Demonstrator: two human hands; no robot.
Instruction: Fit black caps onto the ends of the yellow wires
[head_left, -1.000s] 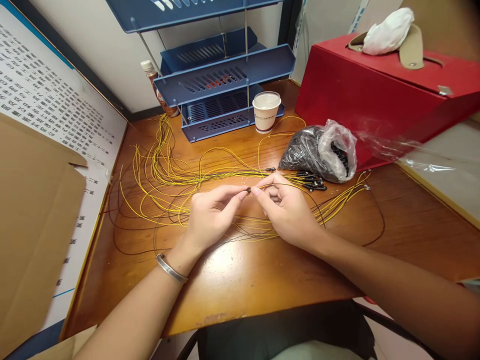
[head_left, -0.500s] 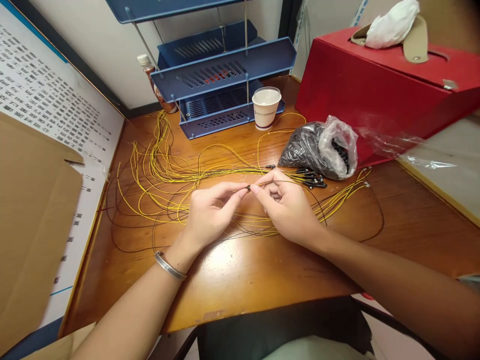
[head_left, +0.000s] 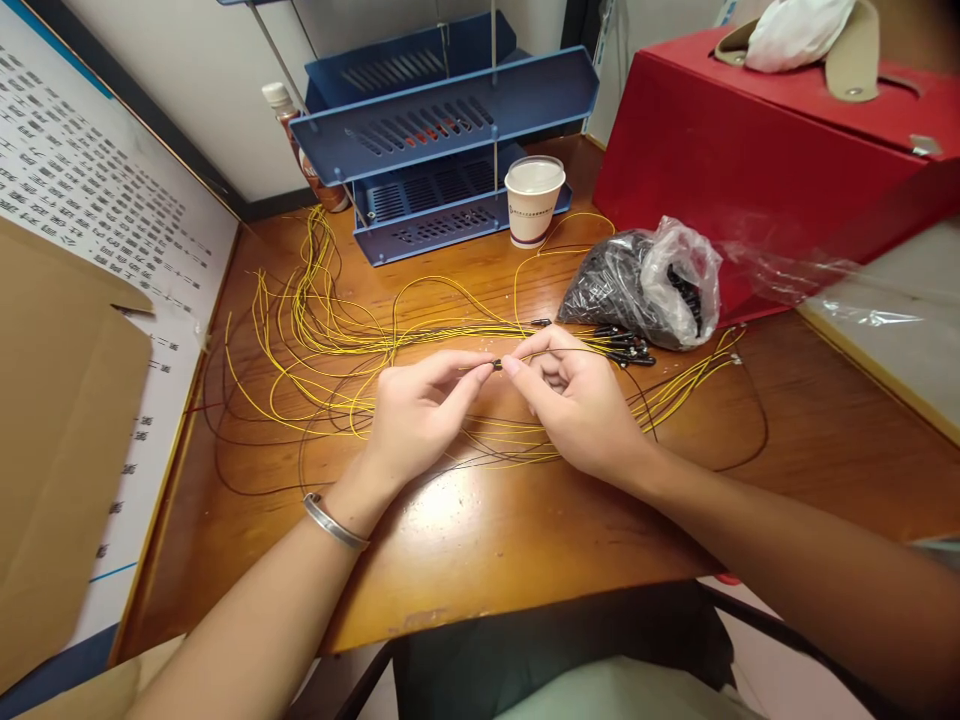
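Observation:
Between both hands is a small black sleeve-like piece, with thin wire running from it. My left hand pinches its left side between thumb and forefinger. Thumb and forefinger of my right hand are closed on a thin wire just right of the piece; that wire trails off to the right. Behind and beneath the hands spreads a bundle of yellow and black wires. Several of them end in black caps to the right, beside a clear plastic bag full of small black pieces.
A blue shelf rack stands at the back, with a paper cup before it and a bottle at its left. A red box sits at back right. Cardboard and a printed panel border the left.
The view has tilted slightly, so the desk items appear a little higher. Both hands keep their pinch on the small piece and wire, with hardly any movement.

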